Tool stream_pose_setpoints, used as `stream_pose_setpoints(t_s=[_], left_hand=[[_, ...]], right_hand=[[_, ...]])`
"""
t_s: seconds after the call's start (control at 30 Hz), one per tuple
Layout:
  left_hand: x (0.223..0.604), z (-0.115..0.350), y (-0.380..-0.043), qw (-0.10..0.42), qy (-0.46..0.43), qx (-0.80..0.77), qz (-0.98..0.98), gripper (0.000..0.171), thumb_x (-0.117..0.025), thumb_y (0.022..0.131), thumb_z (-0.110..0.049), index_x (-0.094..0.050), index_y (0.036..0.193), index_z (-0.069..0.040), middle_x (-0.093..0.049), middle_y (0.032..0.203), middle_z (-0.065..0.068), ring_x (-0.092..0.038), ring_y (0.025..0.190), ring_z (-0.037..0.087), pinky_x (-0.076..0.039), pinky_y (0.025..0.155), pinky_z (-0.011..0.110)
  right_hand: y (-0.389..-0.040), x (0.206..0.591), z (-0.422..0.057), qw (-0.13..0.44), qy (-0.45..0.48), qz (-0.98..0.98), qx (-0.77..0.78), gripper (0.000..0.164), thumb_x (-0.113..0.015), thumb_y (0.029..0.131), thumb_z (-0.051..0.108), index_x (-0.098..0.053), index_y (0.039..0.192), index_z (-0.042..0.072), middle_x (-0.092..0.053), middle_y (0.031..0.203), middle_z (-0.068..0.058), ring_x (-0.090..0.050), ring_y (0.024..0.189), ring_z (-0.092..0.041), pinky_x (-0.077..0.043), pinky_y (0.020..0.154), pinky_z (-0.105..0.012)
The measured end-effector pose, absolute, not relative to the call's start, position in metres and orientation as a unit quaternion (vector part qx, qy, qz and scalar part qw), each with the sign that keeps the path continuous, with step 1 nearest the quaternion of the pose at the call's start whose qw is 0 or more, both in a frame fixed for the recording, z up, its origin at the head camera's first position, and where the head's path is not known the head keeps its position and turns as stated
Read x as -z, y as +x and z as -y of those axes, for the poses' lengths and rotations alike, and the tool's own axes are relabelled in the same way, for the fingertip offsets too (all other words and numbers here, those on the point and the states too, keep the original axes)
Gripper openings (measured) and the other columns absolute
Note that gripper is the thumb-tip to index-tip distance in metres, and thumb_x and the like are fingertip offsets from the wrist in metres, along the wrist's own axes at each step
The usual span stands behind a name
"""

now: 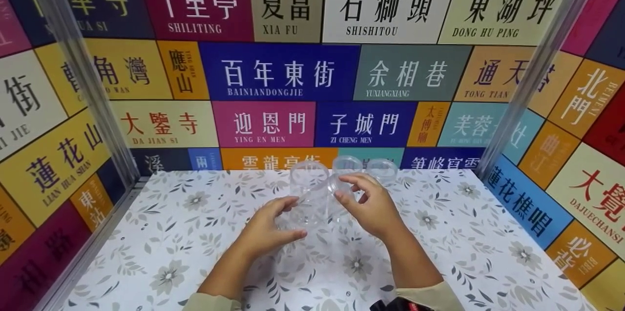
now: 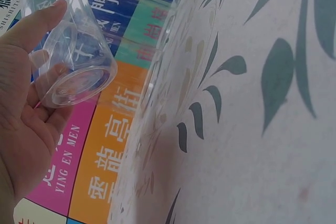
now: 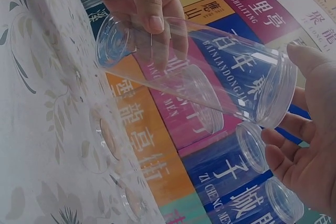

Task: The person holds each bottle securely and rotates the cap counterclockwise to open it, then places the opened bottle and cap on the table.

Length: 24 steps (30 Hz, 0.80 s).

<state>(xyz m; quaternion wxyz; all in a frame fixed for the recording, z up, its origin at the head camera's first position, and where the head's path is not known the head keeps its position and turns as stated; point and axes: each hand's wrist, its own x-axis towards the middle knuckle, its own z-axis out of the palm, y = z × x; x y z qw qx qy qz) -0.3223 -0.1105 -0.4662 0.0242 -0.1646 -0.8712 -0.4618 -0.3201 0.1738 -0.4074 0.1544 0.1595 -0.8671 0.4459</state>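
Clear plastic cups stand close together toward the back of the flowered tabletop. My left hand [image 1: 263, 228] curves round the lower left side of the leftmost cup [image 1: 309, 184], thumb on the near side and fingers behind it. With thumb and fingers on either side of its rim, my right hand [image 1: 373, 206] holds another tapered clear cup [image 3: 239, 80] just to the right. That cup tilts slightly; whether its base touches the table cannot be told. Through its wall the left fingers [image 3: 163, 51] are visible. Part of this cup is hidden by the right hand in the head view.
Behind the right hand are two more clear cups, one at the back [image 1: 347, 163] and one farther right [image 1: 382, 169]. A patterned wall [image 1: 278, 72] bounds the table [image 1: 185, 238] at the back. Clear strips run along both sides. Something black [image 1: 398, 304] shows at the bottom edge.
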Motion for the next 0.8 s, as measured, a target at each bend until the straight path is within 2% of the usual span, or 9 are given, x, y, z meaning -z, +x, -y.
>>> stream_pose_setpoints(t_s=[0.13,0.37,0.6,0.7,0.8], left_hand=[[0.4665,0.1105,-0.3231,0.029,-0.169,0.459,0.872,0.083,-0.091,0.079,-0.057,-0.056,0.152,-0.038,-0.063,0.153,-0.005,-0.056,0.146,0.027,-0.043,0.125,0.058],[0.4665,0.1115,-0.3262,0.031,-0.174,0.458,0.871,0.084,-0.091,0.079,-0.058,-0.057,0.152,-0.035,-0.063,0.153,-0.004,-0.057,0.145,0.026,-0.044,0.125,0.057],[0.4666,0.1106,-0.3253,0.024,-0.167,0.461,0.871,0.085,-0.092,0.078,-0.058,-0.057,0.151,-0.035,-0.063,0.152,-0.006,-0.057,0.146,0.024,-0.043,0.126,0.055],[0.4667,0.1106,-0.3244,0.025,-0.164,0.462,0.871,0.085,-0.092,0.077,-0.058,-0.057,0.151,-0.035,-0.063,0.152,-0.006,-0.056,0.146,0.024,-0.042,0.127,0.055],[0.4672,0.1111,-0.3240,0.025,-0.164,0.464,0.870,0.085,-0.092,0.078,-0.059,-0.057,0.151,-0.035,-0.063,0.152,-0.006,-0.056,0.146,0.024,-0.043,0.126,0.055]], right_hand=[[-0.3196,0.4074,-0.1736,0.154,0.181,0.859,-0.455,0.038,-0.075,0.099,0.046,-0.073,0.135,0.035,-0.066,0.142,0.014,-0.061,0.115,-0.016,-0.058,0.094,-0.041],[-0.3183,0.4072,-0.1754,0.151,0.218,0.843,-0.468,0.038,-0.074,0.102,0.033,-0.071,0.140,0.033,-0.062,0.153,0.013,-0.057,0.143,-0.018,-0.056,0.108,-0.049],[-0.3174,0.4084,-0.1771,0.152,0.240,0.829,-0.483,0.044,-0.072,0.098,0.012,-0.071,0.138,0.030,-0.063,0.152,0.013,-0.056,0.146,-0.017,-0.055,0.113,-0.053],[-0.3166,0.4076,-0.1767,0.152,0.244,0.825,-0.486,0.043,-0.071,0.098,0.011,-0.072,0.137,0.030,-0.064,0.151,0.012,-0.055,0.146,-0.018,-0.054,0.114,-0.053],[-0.3163,0.4070,-0.1763,0.152,0.244,0.826,-0.485,0.040,-0.072,0.100,0.017,-0.071,0.137,0.029,-0.063,0.152,0.010,-0.055,0.147,-0.020,-0.053,0.115,-0.054]])
